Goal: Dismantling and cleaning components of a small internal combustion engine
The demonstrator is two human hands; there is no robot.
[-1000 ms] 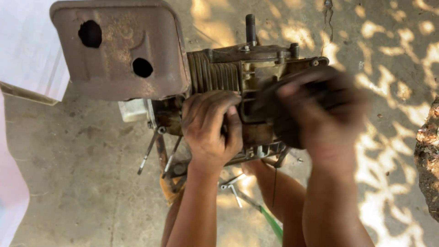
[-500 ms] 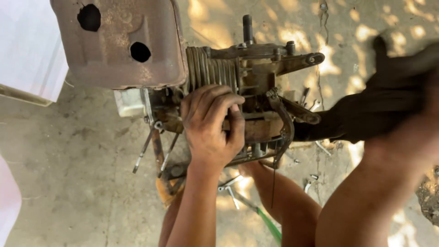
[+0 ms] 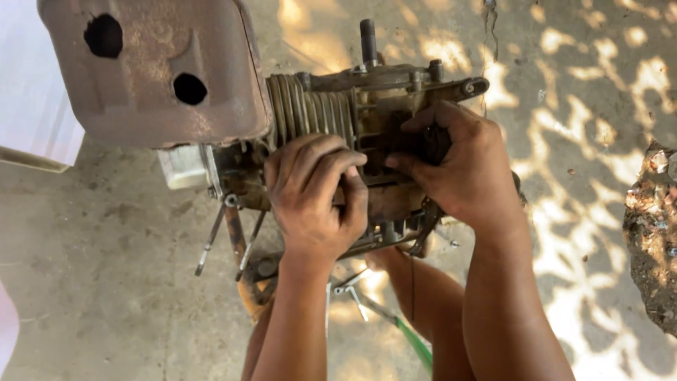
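Head view, looking straight down: showed a small engine lying on its side on the concrete floor, cooling fins towards a rusty metal housing pierced by two holes, stub shaft pointing to the top of the picture. Caught the left hand curled tight over the lower flank of the engine, fingers bent and pressing on the casing, seemingly as a brace. Found the right hand closed narrowly around a dark part held flat against the crankcase, thumb and fingertips pinching it in place (mostly covered by the fingers, so impossible to name more exactly).

Judged the step in hand as seating or working that dark part on the side of the engine, with the casing steadied from the other side. Judged also that any next move called for a firm, unmoving brace from the left hand and small, square pressure from the right, so as not to cock the part or roll the engine.

Noted loose metal rods and small wrenches on the floor just below the engine, beside a green-handled tool, and well apart at the right edge a crusted lump.
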